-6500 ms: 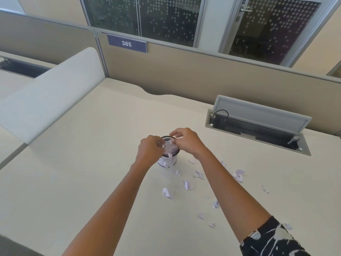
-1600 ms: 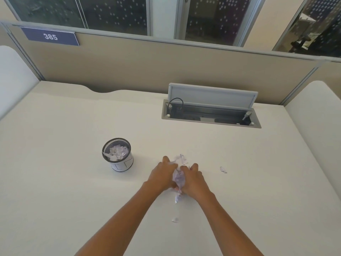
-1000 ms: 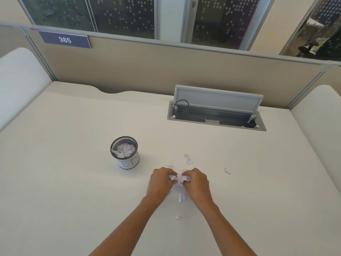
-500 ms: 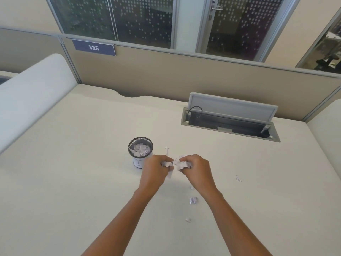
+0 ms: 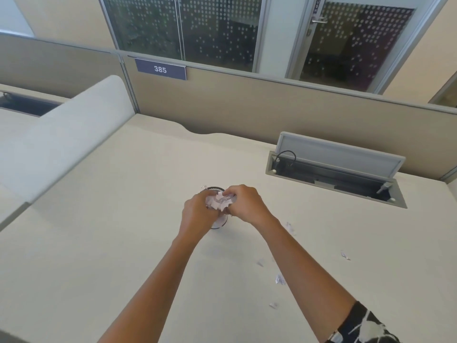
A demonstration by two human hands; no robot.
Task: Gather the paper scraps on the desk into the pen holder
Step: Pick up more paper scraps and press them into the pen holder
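Both grips, left hand [image 5: 197, 214] and right hand [image 5: 244, 206], close together on a wad of paper scraps [image 5: 218, 202] directly over the pen holder [image 5: 220, 222] on the table [image 5: 99, 243], so released pieces fall inside.

Bright, even, diffuse light with only faint soft shadows on the desk [image 5: 103, 243], no harsh glare, wide-angle bending of the partition [image 5: 272, 105] toward the edges, slight softness and motion blur at the hands, dark dotted glass [image 5: 197, 26] behind
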